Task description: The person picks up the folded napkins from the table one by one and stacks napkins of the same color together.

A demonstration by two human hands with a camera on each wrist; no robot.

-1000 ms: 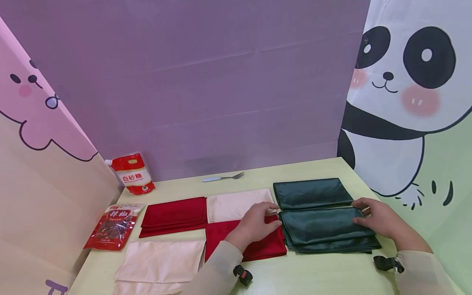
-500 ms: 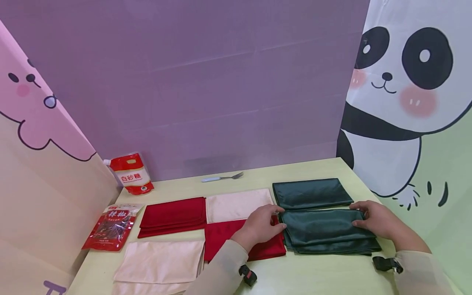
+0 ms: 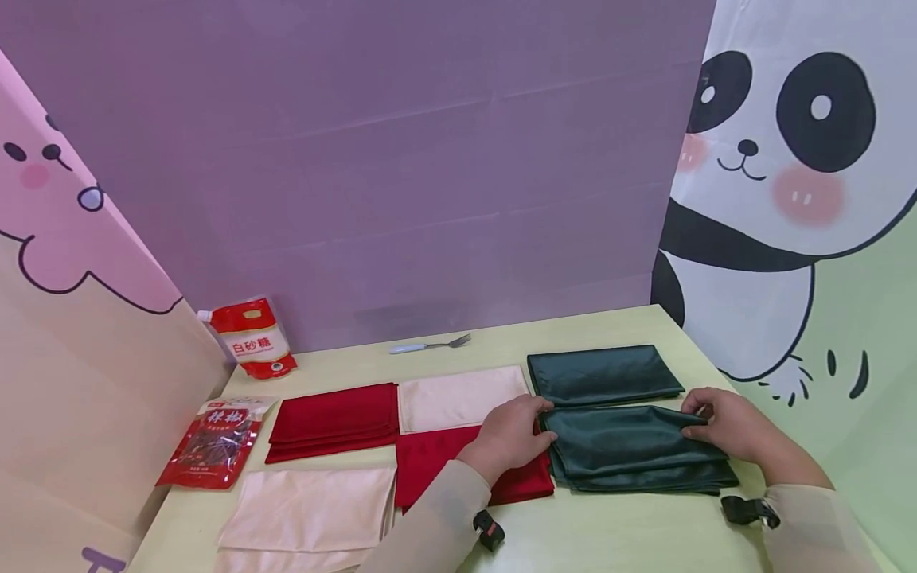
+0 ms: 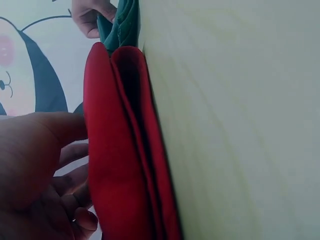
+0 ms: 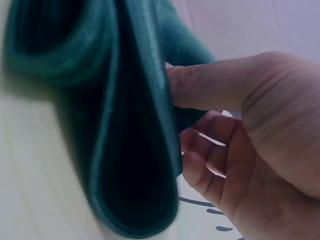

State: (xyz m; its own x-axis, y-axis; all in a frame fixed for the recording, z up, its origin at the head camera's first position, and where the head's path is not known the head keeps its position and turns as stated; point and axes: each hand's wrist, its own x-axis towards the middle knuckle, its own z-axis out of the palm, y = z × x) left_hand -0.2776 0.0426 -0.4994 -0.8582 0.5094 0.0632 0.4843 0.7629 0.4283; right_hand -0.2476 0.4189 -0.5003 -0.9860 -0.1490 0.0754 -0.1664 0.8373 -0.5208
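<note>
Right hand [image 3: 731, 422] was at the lower right of the head view, thumb and fingers pinching the right end of the nearer dark green satin cloth [image 3: 634, 442]; that cloth lay folded on the pale yellow table [image 3: 609, 533], lower right of the frame, its back edge slightly peaked near those fingers; left hand [image 3: 507, 436] was just right of lower centre, fingers bent and thumb tip at the cloth's left edge, though honestly I couldn't tell if it had a grip; its wrist partly hid the front red cloth [image 3: 433, 458]; another folded green cloth [image 3: 602, 374] lay just above the nearer one; left of those were a cream cloth [image 3: 458, 398], the back red cloth [image 3: 337, 415] and, bottom left, a second cream one; a fork [image 3: 410, 348] lay near mid-frame, with a sugar pouch [image 3: 254, 342] and a chili bag [image 3: 215, 446] further left.
</note>
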